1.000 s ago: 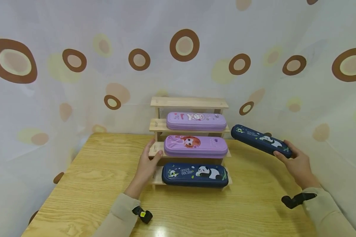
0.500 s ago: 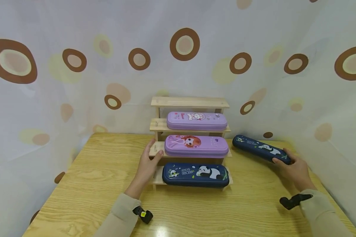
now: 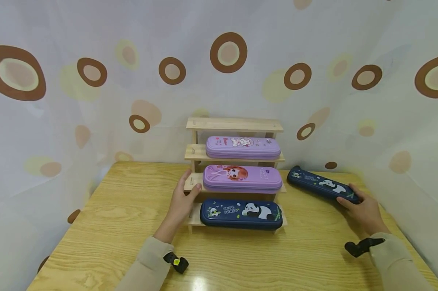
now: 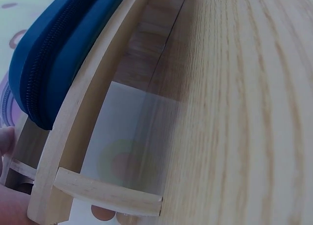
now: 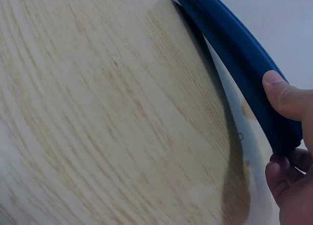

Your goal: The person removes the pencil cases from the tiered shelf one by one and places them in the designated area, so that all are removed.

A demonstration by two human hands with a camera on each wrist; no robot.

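A small stepped wooden rack (image 3: pixel 193 152) stands at the back of the table. It carries a navy panda pencil case (image 3: pixel 240 213) on the lowest step, a purple one with a girl (image 3: pixel 242 178) above it and a purple one (image 3: pixel 242 147) higher up. My left hand (image 3: pixel 182 202) grips the rack's left end at the second step. My right hand (image 3: pixel 362 208) holds the near end of a second navy panda case (image 3: pixel 322 188), which lies on the table to the right of the rack. In the right wrist view the thumb (image 5: pixel 288 95) presses on that case (image 5: pixel 234 54).
The wooden table (image 3: pixel 124 234) has bare surface in front and to the left of the rack. A curtain with brown rings (image 3: pixel 95 81) closes in the back and both sides. The rack's top shelf (image 3: pixel 234 123) holds nothing.
My right hand has lowered the second navy case from the air down onto the table, right of the rack. My left hand has stayed on the rack.
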